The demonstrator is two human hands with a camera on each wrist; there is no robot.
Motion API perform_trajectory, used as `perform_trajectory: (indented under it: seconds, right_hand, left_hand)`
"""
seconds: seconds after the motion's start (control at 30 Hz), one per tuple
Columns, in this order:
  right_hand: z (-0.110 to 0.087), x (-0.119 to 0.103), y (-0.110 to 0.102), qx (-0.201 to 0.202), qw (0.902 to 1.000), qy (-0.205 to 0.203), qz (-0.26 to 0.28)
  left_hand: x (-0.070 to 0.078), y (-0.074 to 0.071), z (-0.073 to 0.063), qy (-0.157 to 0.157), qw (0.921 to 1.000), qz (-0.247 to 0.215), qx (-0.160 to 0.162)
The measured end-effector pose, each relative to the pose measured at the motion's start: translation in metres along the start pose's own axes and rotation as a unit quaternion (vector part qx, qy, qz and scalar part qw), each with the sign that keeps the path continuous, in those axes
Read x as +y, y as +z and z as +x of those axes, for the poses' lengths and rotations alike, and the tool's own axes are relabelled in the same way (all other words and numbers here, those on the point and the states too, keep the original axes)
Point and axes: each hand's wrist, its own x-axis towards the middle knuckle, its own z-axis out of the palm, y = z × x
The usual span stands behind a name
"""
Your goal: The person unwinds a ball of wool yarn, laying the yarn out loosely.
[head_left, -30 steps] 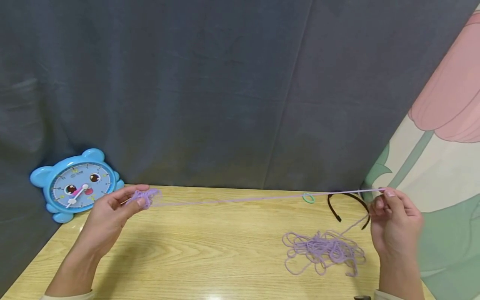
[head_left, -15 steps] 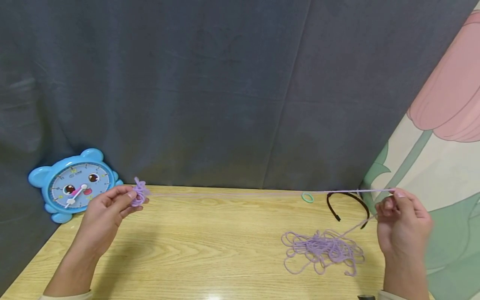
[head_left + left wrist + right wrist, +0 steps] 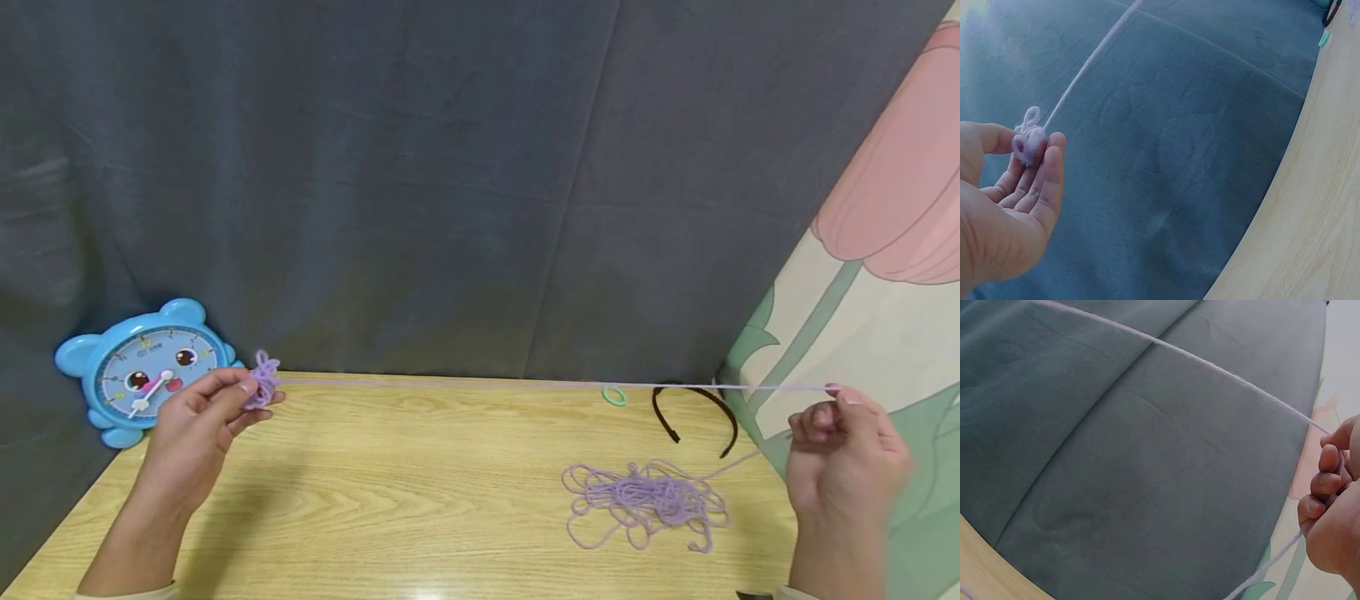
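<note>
My left hand (image 3: 195, 429) pinches a small looped bundle of purple yarn (image 3: 262, 382) between thumb and fingers, raised over the table's left side. From that bundle a single yarn strand (image 3: 480, 383) runs taut across to my right hand (image 3: 847, 454). There the thumb and index finger pinch it, and the other fingers curl round it, as the right wrist view shows. Below the right hand the strand (image 3: 1266, 565) slants down toward a loose tangle of purple yarn (image 3: 645, 496) lying on the table at the right.
The wooden table (image 3: 420, 500) meets a dark curtain (image 3: 375, 192) at its back edge. A blue bear-shaped clock (image 3: 150, 367) stands at the left, behind the left hand. A green ring (image 3: 614, 396) and a black headband (image 3: 731, 417) lie back right, beside a tulip-print cloth (image 3: 885, 217).
Both hands have moved apart, the right one farther right and the left slightly left. The strand between them has lengthened, and the bundle in the left hand has turned.
</note>
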Motion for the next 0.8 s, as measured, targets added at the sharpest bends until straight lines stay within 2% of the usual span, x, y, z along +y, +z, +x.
perform_trajectory:
  seconds: [0.17,0.37,0.6,0.8]
  right_hand:
    - [0.006,-0.006,-0.003,0.041,0.9991,-0.01,0.007]
    - [0.011,-0.014,-0.007,0.069,0.9974,-0.008,0.017]
    - [0.014,-0.019,-0.012,0.083,0.9963,-0.017,0.013]
    - [0.015,-0.025,-0.015,0.133,0.9904,-0.036,0.007]
  left_hand:
    - [0.001,-0.001,0.0,-0.004,0.9998,0.003,0.017]
    - [0.003,-0.002,0.001,-0.003,0.9991,0.002,0.041]
    - [0.003,-0.006,0.0,0.014,0.9989,-0.022,0.039]
    - [0.004,-0.01,0.001,0.022,0.9985,-0.032,0.038]
